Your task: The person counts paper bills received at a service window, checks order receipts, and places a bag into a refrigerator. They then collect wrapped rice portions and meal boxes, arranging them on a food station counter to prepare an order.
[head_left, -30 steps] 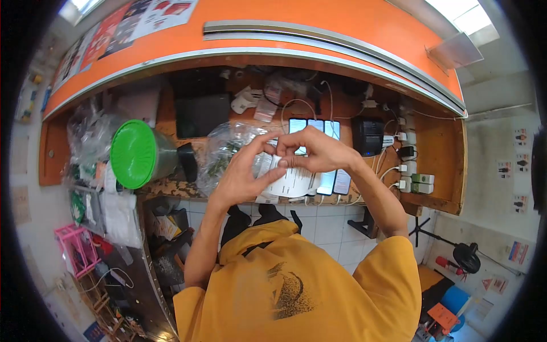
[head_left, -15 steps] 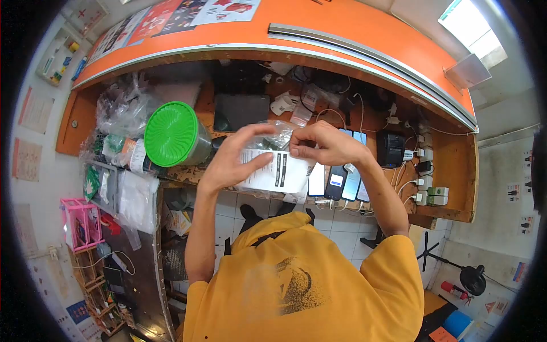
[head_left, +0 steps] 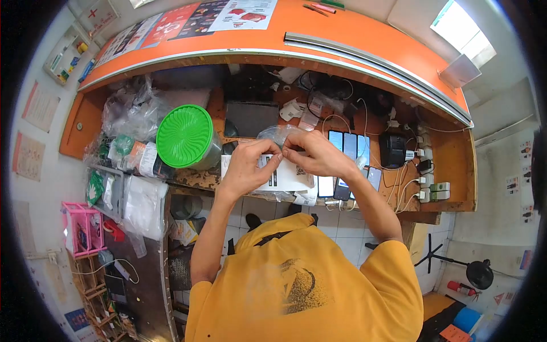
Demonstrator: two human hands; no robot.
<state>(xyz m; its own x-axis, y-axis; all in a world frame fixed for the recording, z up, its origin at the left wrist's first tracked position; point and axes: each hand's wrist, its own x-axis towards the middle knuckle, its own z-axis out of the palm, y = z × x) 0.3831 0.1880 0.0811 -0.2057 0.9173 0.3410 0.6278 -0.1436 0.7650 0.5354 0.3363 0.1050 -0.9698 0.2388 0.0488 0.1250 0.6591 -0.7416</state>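
My left hand point(head_left: 246, 165) is closed in a pinch, thumb and forefinger meeting near the upper part of a white printed label point(head_left: 292, 178). Against its fingertips, my right hand point(head_left: 319, 155) also pinches; whatever is between the fingers is too small or hidden to name. Behind the fingers shows a crumpled clear plastic bag point(head_left: 275, 134). The label has black bars of print and lies at the counter's front edge, partly covered by both hands. Several phones point(head_left: 350, 143) lie right of my right hand, some with lit screens.
A clear tub with a green lid point(head_left: 184, 135) stands left of my hands. A black box-shaped device point(head_left: 393, 149) and white chargers point(head_left: 424, 179) with cables are at the right. Plastic bags point(head_left: 137, 111) pile up at the left. An orange shelf point(head_left: 250, 39) overhangs the back.
My left hand has gone from spread fingers to a pinch, moving right to meet my right hand. The view has shifted slightly, and more phones show beside my right hand.
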